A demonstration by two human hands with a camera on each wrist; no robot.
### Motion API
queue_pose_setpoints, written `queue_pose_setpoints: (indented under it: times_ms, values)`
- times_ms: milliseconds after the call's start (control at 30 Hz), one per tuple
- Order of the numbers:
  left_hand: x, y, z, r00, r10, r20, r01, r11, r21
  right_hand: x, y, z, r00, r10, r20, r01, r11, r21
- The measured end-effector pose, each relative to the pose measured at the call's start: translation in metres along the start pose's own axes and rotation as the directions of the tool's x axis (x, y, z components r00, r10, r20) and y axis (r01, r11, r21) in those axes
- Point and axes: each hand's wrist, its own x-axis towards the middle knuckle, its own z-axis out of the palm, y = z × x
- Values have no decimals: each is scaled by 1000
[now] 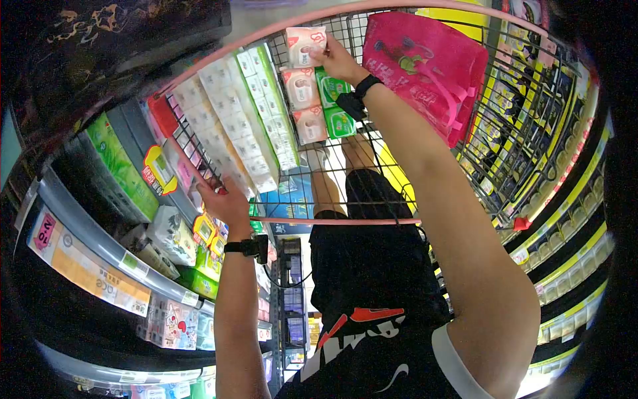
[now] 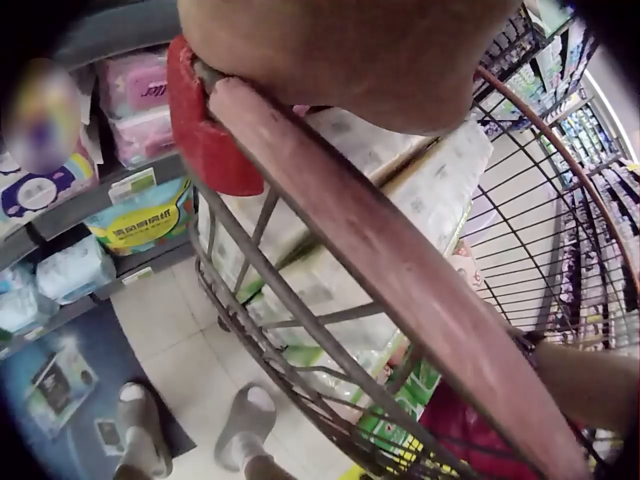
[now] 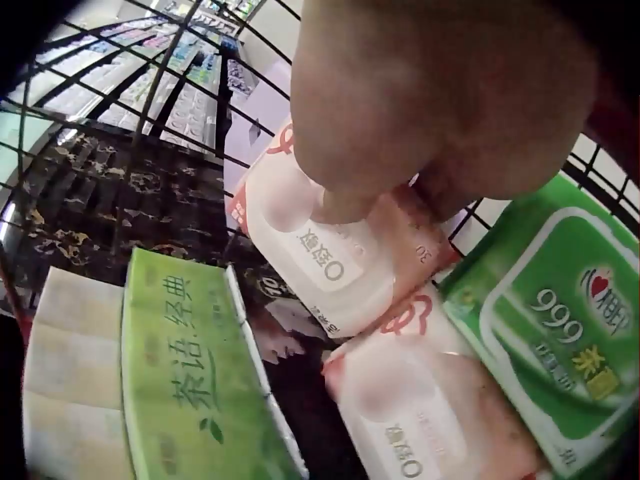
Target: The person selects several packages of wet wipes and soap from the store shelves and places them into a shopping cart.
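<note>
In the head view my right hand [image 1: 342, 61] pinches the edge of a pink-and-white pack of wet wipes [image 1: 304, 45] at the far end of a row in the wire shopping cart [image 1: 392, 199]. Two more such packs [image 1: 302, 89] lie in line with it, nearer me. From the right wrist, the thumb and fingers cover part of the held pack [image 3: 325, 255], whose lid faces up. Green packs [image 1: 336, 90] lie beside the row. My left hand [image 1: 226, 201] grips the cart's pink rim [image 2: 370, 230] near a red corner piece [image 2: 205, 125]; its fingers are mostly hidden in the left wrist view.
Long multipacks of tissue [image 1: 222, 113] fill the cart's left side, with a green-edged one [image 1: 266, 100] beside the wipes. A pink bag [image 1: 425, 66] lies at the cart's right. Stocked shelves [image 1: 126, 266] run close along the left, and more shelves [image 1: 571, 246] stand at right.
</note>
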Motion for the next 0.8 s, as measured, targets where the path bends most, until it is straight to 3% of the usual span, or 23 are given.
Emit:
queue_pose_setpoints:
  times_ms: [67, 167, 200, 300, 367, 433, 533, 633, 767, 800]
  values:
    - [-1, -2, 1, 1000, -12, -5, 12, 999, -30, -4, 4, 2, 999, -42, -32, 39, 993, -108]
    - [-2, -4, 3, 1000, -12, -11, 11, 998, -61, 14, 10, -3, 994, 50, 95, -10, 924, -382]
    - [-2, -4, 3, 1000, -7, -14, 6, 998, -68, 16, 11, 4, 993, -107, 41, 114, 960, -255]
    - [-1, 4, 1, 1000, -29, -7, 29, 999, -35, 47, 41, 1, 992, -118, 34, 121, 889, -442]
    - [-1, 6, 0, 999, -38, -5, 38, 999, -22, 46, 38, 7, 996, -67, -51, 25, 811, -585]
    - [-1, 5, 1, 999, -44, -7, 44, 999, -23, 24, -15, 20, 991, -47, -122, -53, 707, -705]
    - [-2, 0, 3, 999, -50, -4, 50, 998, -37, 25, -4, 17, 987, -79, -141, -20, 807, -590]
    - [-1, -3, 4, 999, -47, 8, 47, 998, -44, 32, 4, 13, 989, -104, -103, 0, 701, -713]
    - [-1, 4, 1, 999, -45, -3, 45, 999, -11, 34, -2, 10, 985, -39, -165, -110, 596, -796]
    - [-3, 5, -1, 999, -51, -4, 51, 999, 0, 39, -5, 11, 966, 126, -227, -257, 581, -772]
